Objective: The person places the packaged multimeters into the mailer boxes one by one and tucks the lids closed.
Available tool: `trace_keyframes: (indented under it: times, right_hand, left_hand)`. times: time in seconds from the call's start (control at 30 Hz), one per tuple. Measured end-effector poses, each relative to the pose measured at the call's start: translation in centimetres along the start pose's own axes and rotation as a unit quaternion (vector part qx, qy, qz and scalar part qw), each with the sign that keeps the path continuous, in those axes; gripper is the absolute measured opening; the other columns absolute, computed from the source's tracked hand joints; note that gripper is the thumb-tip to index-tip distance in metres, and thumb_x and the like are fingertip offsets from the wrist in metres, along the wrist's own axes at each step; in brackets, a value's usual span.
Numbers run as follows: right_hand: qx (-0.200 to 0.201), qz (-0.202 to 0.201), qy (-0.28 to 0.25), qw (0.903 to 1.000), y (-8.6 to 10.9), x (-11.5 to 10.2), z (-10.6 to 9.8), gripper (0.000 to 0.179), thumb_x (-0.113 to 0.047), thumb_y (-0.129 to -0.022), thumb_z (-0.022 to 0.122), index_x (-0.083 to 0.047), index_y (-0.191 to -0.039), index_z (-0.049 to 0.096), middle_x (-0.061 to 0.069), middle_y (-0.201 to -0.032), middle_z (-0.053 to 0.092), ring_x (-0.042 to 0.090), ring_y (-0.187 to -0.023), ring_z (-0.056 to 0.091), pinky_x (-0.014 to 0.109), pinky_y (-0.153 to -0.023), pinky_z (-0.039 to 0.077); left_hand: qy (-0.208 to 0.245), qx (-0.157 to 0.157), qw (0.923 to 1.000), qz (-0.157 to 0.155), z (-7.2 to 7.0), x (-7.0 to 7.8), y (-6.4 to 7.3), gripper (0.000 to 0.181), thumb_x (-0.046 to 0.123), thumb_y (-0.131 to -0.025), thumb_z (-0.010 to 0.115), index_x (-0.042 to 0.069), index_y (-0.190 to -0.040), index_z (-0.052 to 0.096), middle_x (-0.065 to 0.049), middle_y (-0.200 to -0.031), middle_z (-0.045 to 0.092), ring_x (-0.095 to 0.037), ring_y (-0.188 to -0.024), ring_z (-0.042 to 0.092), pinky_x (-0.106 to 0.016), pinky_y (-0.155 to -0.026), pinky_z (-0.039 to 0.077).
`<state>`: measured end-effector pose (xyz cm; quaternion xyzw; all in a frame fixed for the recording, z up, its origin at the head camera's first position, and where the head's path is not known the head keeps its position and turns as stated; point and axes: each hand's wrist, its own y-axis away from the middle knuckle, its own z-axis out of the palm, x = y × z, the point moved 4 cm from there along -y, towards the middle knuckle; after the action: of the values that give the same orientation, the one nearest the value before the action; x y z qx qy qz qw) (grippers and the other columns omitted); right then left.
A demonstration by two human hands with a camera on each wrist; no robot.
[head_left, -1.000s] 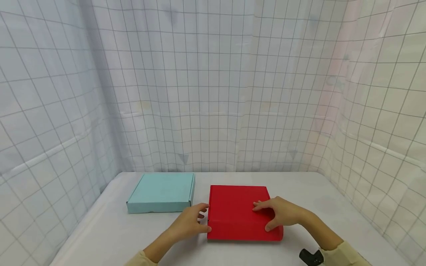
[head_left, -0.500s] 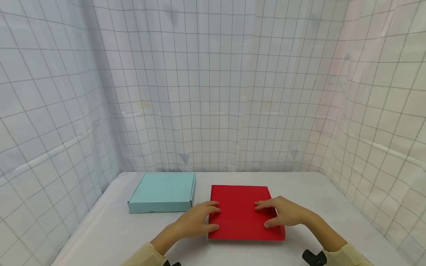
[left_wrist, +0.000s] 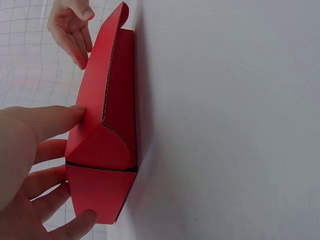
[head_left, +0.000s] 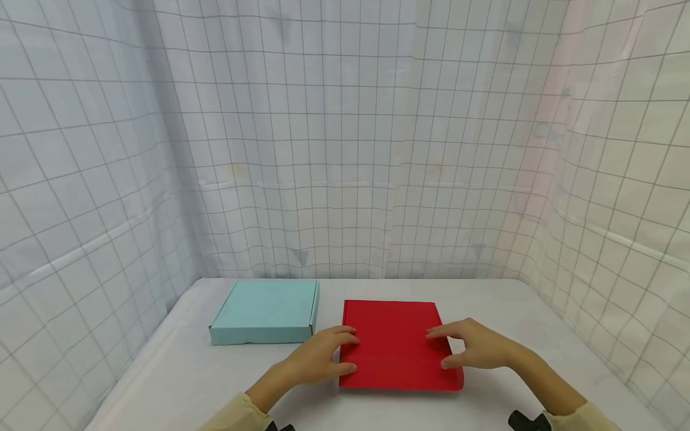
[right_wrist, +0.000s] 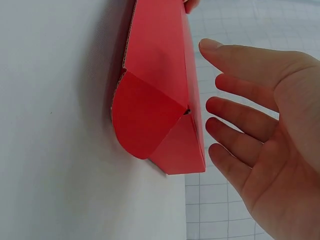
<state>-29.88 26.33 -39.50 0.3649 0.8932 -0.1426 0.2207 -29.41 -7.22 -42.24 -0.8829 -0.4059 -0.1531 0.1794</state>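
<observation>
A flat red cardboard box [head_left: 390, 338] lies on the white table with its lid down. Its front panel slopes outward, and a rounded ear flap [right_wrist: 145, 115] sticks out at the right end. Another rounded flap [left_wrist: 115, 150] shows at the left end. My left hand [head_left: 319, 358] rests on the box's left edge, thumb on the lid near the front and fingers spread behind it. Over the right edge hovers my right hand [head_left: 477, 344], fingers loosely bent; the right wrist view shows a gap between its fingertips and the cardboard.
A light blue cardboard box [head_left: 265, 311], lid down, lies to the left and farther back on the table [head_left: 178, 371]. White grid-patterned curtains [head_left: 345, 149] surround the table at the back and both sides. Black devices [head_left: 528, 421] sit at the sleeve cuffs.
My left hand has come from beside the red box onto its left edge. My right hand has drawn back to the right, off the lid. The red box stays about where it was.
</observation>
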Motion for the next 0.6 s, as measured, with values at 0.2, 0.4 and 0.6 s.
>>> trace_keyframes:
  times: [0.2, 0.4, 0.6]
  right_hand:
    - [0.005, 0.022, -0.007, 0.9997, 1.4, 0.6, -0.3, 0.051, -0.035, -0.095, 0.076, -0.013, -0.139, 0.066, -0.002, -0.139, 0.063, 0.03, -0.129, 0.057, 0.051, -0.102, 0.051]
    - [0.011, 0.037, -0.013, 0.9992, 2.7, 1.1, -0.1, 0.054, -0.037, -0.097, 0.074, -0.01, -0.142, 0.064, 0.002, -0.139, 0.063, 0.036, -0.126, 0.06, 0.052, -0.098, 0.053]
    - [0.022, 0.031, -0.012, 0.9992, 3.4, 1.3, -0.3, 0.057, -0.036, -0.098, 0.072, 0.001, -0.14, 0.061, 0.011, -0.137, 0.065, 0.039, -0.121, 0.063, 0.047, -0.095, 0.056]
  left_hand:
    - [0.004, 0.003, 1.0, 0.0, 0.0, -0.2, 0.0, 0.047, 0.035, -0.091, 0.078, 0.016, -0.134, 0.068, -0.003, -0.146, 0.057, -0.028, -0.135, 0.051, -0.048, -0.102, 0.052]
    - [0.001, 0.007, 1.0, 0.005, 0.1, -0.2, 0.0, 0.047, 0.036, -0.091, 0.078, 0.017, -0.133, 0.068, -0.002, -0.146, 0.058, -0.027, -0.134, 0.052, -0.048, -0.102, 0.052]
    - [0.023, 0.01, 0.9996, 0.015, 0.1, -0.3, 0.0, 0.047, 0.032, -0.092, 0.079, 0.014, -0.134, 0.068, -0.004, -0.146, 0.058, -0.029, -0.134, 0.052, -0.049, -0.104, 0.05]
